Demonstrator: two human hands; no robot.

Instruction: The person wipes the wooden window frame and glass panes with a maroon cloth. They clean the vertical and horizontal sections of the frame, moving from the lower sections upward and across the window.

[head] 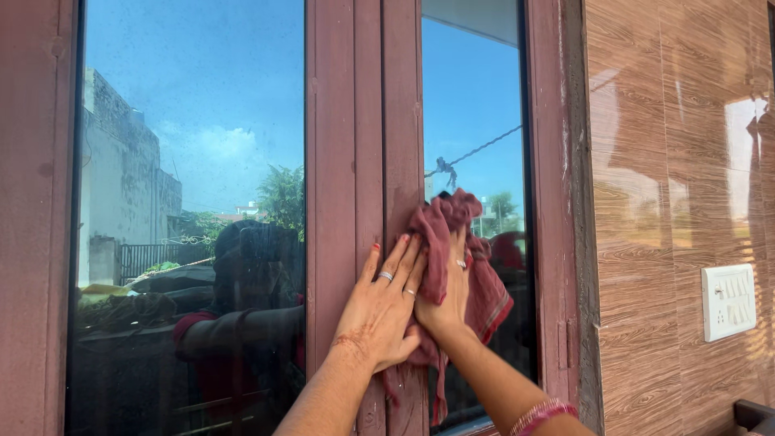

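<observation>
A maroon cloth (472, 274) is pressed against the reddish-brown window frame (379, 121) and the narrow right pane (476, 97) by the right hand (444, 295), fingers gripped on it. The left hand (379, 311) is laid flat on the frame, fingers spread, touching the cloth.

Your right hand (449, 292) lies pressed into the dark red cloth (460, 266), so its palm and most of its fingers are hidden from you, and the cloth in turn covers part of the narrow right pane (476, 121) and the frame post (401, 121) beneath it. Both your forearms run out of the bottom edge, and the window's top, bottom and left side are cut off too. The markings on the white switch plate (728, 301) are too small to read.
</observation>
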